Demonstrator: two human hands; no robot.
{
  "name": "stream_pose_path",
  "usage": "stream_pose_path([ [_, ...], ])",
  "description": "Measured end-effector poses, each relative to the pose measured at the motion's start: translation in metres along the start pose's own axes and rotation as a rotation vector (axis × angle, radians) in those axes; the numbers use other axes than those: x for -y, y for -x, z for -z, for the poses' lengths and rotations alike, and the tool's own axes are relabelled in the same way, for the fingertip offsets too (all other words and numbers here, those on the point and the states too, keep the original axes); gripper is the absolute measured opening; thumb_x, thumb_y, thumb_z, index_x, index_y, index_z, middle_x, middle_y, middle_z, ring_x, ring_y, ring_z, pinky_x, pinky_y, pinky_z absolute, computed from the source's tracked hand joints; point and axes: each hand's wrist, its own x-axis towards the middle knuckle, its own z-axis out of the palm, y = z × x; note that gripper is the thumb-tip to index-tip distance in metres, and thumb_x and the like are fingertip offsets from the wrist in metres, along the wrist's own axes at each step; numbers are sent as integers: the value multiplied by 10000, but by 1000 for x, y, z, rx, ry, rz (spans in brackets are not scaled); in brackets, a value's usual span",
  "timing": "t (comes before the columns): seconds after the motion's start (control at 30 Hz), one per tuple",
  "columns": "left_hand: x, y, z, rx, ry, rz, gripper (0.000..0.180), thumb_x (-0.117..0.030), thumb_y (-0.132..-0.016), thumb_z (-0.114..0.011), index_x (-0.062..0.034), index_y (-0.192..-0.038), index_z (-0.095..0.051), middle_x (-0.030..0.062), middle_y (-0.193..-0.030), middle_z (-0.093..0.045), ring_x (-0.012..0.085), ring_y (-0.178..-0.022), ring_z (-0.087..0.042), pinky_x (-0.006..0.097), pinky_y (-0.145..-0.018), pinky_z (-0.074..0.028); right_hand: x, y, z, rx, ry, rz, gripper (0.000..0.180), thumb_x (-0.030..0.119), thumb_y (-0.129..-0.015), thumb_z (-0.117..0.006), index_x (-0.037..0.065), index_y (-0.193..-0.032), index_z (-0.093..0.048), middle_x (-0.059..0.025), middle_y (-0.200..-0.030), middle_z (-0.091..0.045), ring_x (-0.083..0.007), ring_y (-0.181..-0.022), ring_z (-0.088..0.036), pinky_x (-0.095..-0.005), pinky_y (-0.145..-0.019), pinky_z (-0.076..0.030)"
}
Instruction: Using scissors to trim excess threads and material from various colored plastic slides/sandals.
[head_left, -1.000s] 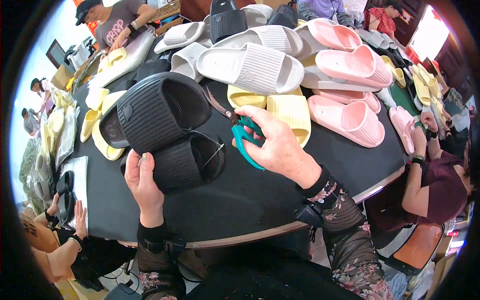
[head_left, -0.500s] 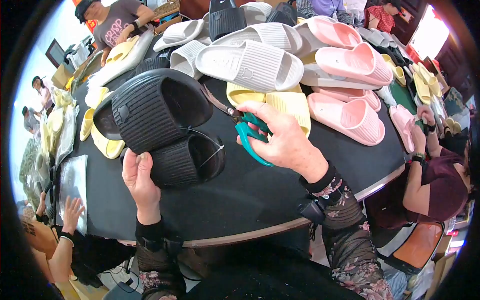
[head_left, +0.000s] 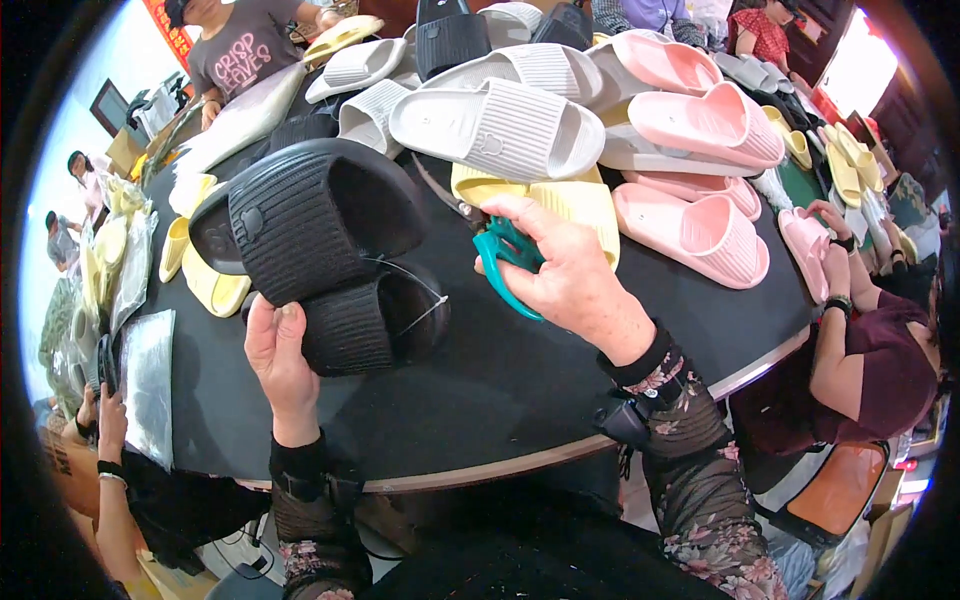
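My left hand (head_left: 287, 375) pinches a pair of black ribbed slide slippers (head_left: 290, 225) by the edge, holding them tilted above the table. One slipper overlaps the other, and a thin pale plastic tie (head_left: 425, 312) loops from the lower strap. In my right hand (head_left: 575, 280) is a pair of scissors (head_left: 497, 262), its teal handles wrapped by my fingers. The dark blades point up and left, just right of the upper black slipper and apart from the tie. Beyond the blades lie yellow slippers (head_left: 580, 212) and grey slippers (head_left: 495, 130).
Pink slippers (head_left: 690, 235) are piled right of the grey ones. Yellow slippers (head_left: 212, 285) and a clear plastic bag (head_left: 147, 390) lie at left. The dark table (head_left: 480, 410) has a curved near edge. Co-workers handle slippers on both sides and at the far left.
The scissors have tilted slightly more upright; my left hand and the black slippers have barely moved. A far-left co-worker has raised a yellow slipper, and the right co-worker's upper hand has come down to a pink slipper.
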Motion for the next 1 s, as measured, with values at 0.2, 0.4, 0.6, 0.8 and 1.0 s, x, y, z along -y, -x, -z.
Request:
stream_pose_path([
  [0.2,1,1,0,19,-3,-18,323,-43,-928,-512,34,-1241,-510,64,-1147,-597,105,-1027,-542,243,-926,-391,12,-1,5,-21,-50,-138,469,47,-733,-724,52,-1166,-545,-71,-1014,-625,-122,-892,-602,-251,-748,-509],
  [0.4,0,0,-2,28,-18,-37,318,-46,-928,-514,34,-1235,-515,71,-1159,-591,120,-1049,-535,255,-947,-379,10,-1,4,8,-64,-135,462,33,-736,-714,47,-1165,-543,-76,-1021,-617,-123,-894,-601,-248,-751,-511],
  [0.6,2,1,1,49,-34,-30,310,-74,-932,-519,33,-1224,-522,66,-1154,-591,131,-1049,-536,264,-948,-377,7,0,6,43,-127,-123,437,30,-738,-707,31,-1146,-551,-80,-940,-640,-127,-826,-619,-257,-757,-506],
  [0.8,4,3,0,44,-124,99,329,-49,-909,-516,33,-1228,-507,45,-1097,-602,101,-947,-555,234,-864,-420,1,1,-7,-45,9,-100,394,125,-767,-675,16,-1123,-548,-170,-937,-632,-280,-793,-637,-340,-711,-500],
  [1.0,-10,-2,-11,154,-77,223,292,-14,-921,-499,61,-1204,-497,14,-967,-608,37,-814,-526,182,-753,-420,0,-1,-12,-85,-71,-224,401,164,-771,-710,21,-1109,-550,-134,-840,-624,-212,-746,-623,-315,-678,-489],
])
